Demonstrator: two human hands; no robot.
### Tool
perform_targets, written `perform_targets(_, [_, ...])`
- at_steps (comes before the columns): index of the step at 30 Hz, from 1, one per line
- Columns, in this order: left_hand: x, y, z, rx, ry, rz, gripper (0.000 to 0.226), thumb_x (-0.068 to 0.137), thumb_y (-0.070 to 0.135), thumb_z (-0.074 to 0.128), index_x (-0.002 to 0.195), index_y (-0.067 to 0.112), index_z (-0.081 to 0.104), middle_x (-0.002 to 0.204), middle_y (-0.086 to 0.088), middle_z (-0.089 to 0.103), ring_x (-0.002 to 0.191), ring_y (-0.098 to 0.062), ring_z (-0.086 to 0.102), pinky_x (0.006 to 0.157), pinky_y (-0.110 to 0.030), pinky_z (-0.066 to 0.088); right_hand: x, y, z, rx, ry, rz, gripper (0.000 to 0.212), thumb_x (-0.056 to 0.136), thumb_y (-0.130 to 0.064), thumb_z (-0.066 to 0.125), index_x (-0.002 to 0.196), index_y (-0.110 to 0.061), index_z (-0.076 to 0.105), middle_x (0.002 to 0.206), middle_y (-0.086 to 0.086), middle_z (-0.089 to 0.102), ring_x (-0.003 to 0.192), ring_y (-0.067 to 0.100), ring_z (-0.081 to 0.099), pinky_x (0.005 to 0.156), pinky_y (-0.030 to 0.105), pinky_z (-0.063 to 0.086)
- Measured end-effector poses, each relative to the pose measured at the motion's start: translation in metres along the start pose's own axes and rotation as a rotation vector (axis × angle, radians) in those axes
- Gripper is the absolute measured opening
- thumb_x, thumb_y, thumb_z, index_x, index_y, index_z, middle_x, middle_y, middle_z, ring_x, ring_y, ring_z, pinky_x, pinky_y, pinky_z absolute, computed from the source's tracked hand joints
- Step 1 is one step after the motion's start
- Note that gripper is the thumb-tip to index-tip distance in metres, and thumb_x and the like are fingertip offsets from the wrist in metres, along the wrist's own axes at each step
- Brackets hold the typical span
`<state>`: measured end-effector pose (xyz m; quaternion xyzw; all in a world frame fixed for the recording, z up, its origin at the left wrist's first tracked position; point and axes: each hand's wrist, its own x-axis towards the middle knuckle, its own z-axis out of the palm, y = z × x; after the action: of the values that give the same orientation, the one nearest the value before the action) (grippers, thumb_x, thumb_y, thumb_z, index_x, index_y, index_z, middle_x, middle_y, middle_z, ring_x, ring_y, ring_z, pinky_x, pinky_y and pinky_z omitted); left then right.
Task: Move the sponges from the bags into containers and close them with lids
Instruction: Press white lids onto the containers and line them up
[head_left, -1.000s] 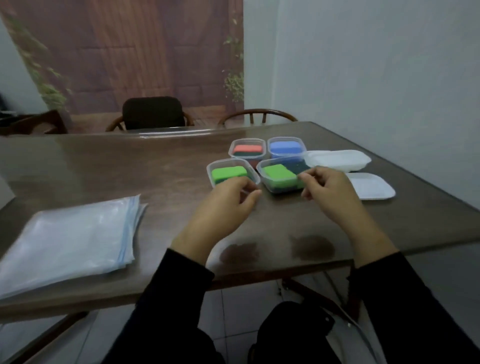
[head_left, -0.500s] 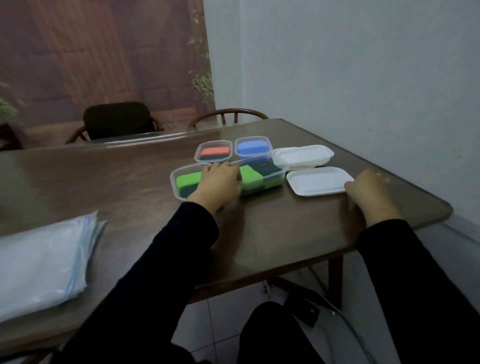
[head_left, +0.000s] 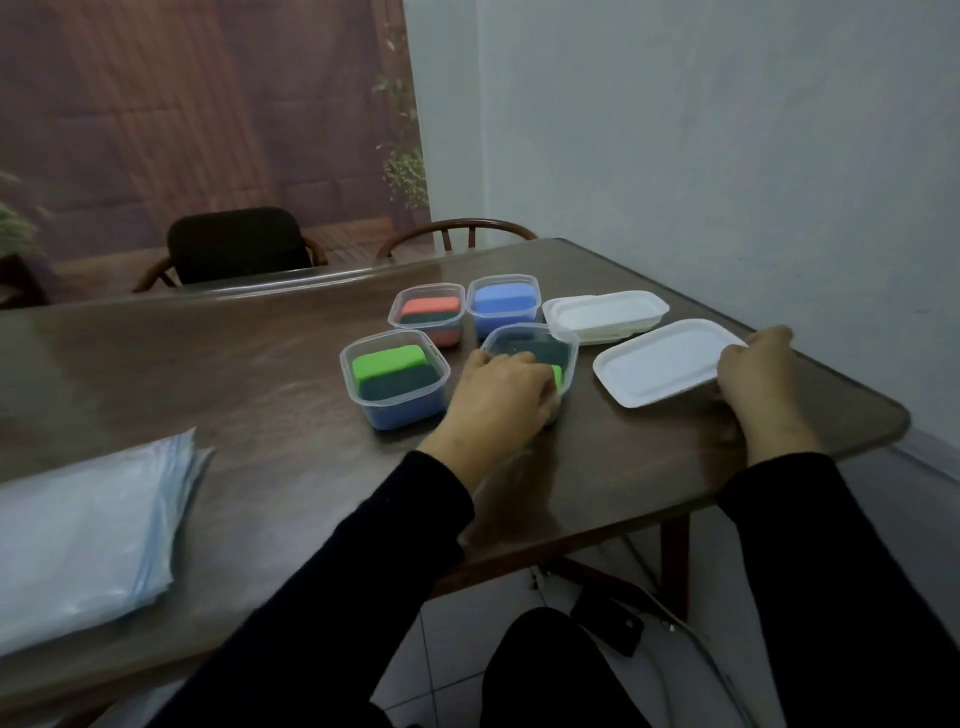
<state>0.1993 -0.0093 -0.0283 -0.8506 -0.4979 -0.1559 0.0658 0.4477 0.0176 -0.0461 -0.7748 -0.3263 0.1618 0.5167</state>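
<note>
Right hand (head_left: 756, 374) grips loose lid (head_left: 670, 364). Left hand (head_left: 501, 389) holds near-right container (head_left: 535, 353), at lid's 9 o'clock. All four containers hold sponges, bags (head_left: 78, 540) flat. Left: lids, none on yet.

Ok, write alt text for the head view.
A person's left hand grips a clear container of sponges while the right hand grips a white lid on a brown table; three more filled containers stand open.
</note>
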Motion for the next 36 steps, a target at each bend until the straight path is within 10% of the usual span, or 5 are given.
perform_targets(10, [-0.044, 0.02, -0.008, -0.244, 0.035, 0.015, 0.031, 0.091, 0.046, 0.05, 0.112, 0.027, 0.061, 0.114, 0.007, 0.059, 0.105, -0.013, 0.054, 0.095, -0.034, 0.038, -0.024, 0.002, -0.005, 0.43, -0.047, 0.058, 0.03, 0.095, -0.012, 0.033, 0.121, -0.012, 0.048, 0.104, 0.008, 0.053, 0.068, 0.015, 0.05, 0.051, 0.025, 0.04])
perform_targets(16, [-0.05, -0.005, -0.016, -0.624, 0.303, -0.356, 0.031, 0.095, 0.046, 0.04, 0.091, 0.021, 0.058, 0.085, 0.007, 0.063, 0.079, -0.011, 0.058, 0.074, -0.037, 0.051, -0.048, -0.025, 0.024, 0.356, -0.354, -0.044, 0.015, 0.096, -0.016, 0.039, 0.097, -0.017, 0.055, 0.081, 0.005, 0.056, 0.061, 0.016, 0.046, 0.049, 0.023, 0.037])
perform_targets(27, [-0.033, -0.028, 0.0, -0.54, 0.017, -0.582, 0.032, 0.094, 0.04, 0.045, 0.075, 0.016, 0.051, 0.068, 0.001, 0.052, 0.068, -0.017, 0.051, 0.064, -0.031, 0.041, -0.06, -0.058, 0.052, 0.134, -0.498, -0.285, 0.013, 0.094, -0.02, 0.049, 0.09, -0.014, 0.061, 0.074, 0.001, 0.055, 0.061, 0.015, 0.046, 0.051, 0.023, 0.037])
perform_targets(36, [-0.031, -0.032, 0.005, -0.567, 0.004, -0.566, 0.035, 0.091, 0.033, 0.052, 0.06, 0.017, 0.045, 0.06, 0.001, 0.047, 0.059, -0.014, 0.044, 0.054, -0.029, 0.034, -0.061, -0.049, 0.059, -0.165, -0.378, -0.353, 0.025, 0.091, -0.025, 0.056, 0.111, -0.011, 0.064, 0.117, 0.01, 0.062, 0.104, 0.027, 0.058, 0.095, 0.041, 0.048])
